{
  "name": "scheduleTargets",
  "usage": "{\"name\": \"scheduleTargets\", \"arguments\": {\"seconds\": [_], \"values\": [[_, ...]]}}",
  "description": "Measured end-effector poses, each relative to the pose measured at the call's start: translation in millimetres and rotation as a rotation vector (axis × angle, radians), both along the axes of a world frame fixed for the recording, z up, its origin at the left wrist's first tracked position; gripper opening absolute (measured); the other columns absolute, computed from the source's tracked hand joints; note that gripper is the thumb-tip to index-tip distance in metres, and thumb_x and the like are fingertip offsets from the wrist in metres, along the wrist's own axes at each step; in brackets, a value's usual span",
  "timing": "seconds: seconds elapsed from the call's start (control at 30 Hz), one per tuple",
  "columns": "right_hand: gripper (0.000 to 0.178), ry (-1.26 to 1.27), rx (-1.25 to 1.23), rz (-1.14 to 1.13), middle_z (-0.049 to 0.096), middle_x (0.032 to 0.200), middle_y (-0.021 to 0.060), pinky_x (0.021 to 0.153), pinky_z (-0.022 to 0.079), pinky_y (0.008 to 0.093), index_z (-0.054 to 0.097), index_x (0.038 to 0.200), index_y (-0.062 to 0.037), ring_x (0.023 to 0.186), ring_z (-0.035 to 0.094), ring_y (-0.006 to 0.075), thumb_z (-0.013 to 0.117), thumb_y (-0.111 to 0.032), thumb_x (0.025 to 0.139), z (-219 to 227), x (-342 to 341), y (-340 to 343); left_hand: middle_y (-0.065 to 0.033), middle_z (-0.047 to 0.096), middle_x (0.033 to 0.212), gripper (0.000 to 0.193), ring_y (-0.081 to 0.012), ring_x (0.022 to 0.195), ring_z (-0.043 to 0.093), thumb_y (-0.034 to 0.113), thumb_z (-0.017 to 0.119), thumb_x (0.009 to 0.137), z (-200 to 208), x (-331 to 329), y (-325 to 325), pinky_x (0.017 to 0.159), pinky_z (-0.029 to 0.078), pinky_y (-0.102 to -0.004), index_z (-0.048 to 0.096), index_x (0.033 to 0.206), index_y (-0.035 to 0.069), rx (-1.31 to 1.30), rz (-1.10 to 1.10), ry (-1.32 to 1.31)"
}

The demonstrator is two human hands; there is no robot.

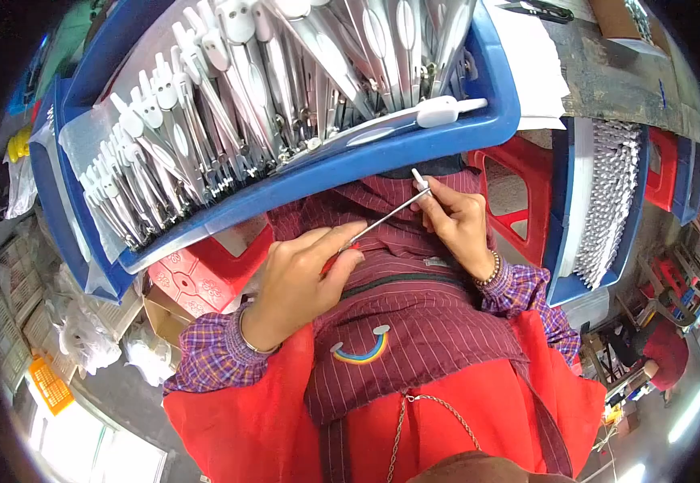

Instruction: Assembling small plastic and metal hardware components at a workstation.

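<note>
My left hand (298, 274) is closed around the red handle of a screwdriver (388, 216), whose thin metal shaft slants up to the right. Between the fingertips of my right hand (459, 221) is a small white pin-shaped part (420, 179). The tip of the shaft meets that part at my right fingers. Both hands are above my lap, just below a blue tray (318, 183). Rows of silver compasses (245, 80) with white heads fill the tray, and one compass (438, 113) lies along its front wall.
A second blue tray (644, 185) at the right holds dense rows of white-tipped pieces. Red stools (527, 189) stand under the trays. White paper (531, 64) lies on the worktop at the upper right, near dark scissors (539, 10). An orange basket (48, 385) is at the lower left.
</note>
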State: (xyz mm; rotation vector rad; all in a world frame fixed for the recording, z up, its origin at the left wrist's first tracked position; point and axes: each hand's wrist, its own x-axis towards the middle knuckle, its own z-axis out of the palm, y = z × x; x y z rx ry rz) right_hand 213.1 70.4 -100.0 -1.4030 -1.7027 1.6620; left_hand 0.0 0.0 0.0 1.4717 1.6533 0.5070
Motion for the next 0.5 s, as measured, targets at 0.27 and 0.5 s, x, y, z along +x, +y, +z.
{"name": "scheduleTargets", "arguments": {"seconds": [0.27, 0.5], "values": [[0.024, 0.004, -0.012, -0.007, 0.068, 0.068, 0.0095, 0.048, 0.047, 0.0248, 0.065, 0.107, 0.0021, 0.052, 0.061, 0.0109, 0.059, -0.008, 0.086, 5.4, 3.2, -1.1, -0.0174, 0.066, 0.085, 0.029, -0.0304, 0.073, 0.066, 0.008, 0.068, 0.077, -6.2, 4.0, -6.1, 0.064, 0.051, -0.035, 0.065, 0.106, 0.002, -0.012, -0.004, -0.005], [0.023, 0.001, -0.022, -0.021, 0.068, 0.068, 0.0094, 0.047, 0.047, 0.0251, 0.065, 0.107, 0.0021, 0.051, 0.061, 0.0112, 0.061, -0.008, 0.086, 4.0, 3.7, -1.5, -0.0175, 0.067, 0.086, 0.028, -0.0283, 0.075, 0.067, 0.008, 0.068, 0.078, -12.6, 3.6, -7.4, 0.066, 0.051, -0.0335, 0.065, 0.106, 0.002, -0.017, 0.009, -0.026]]}}
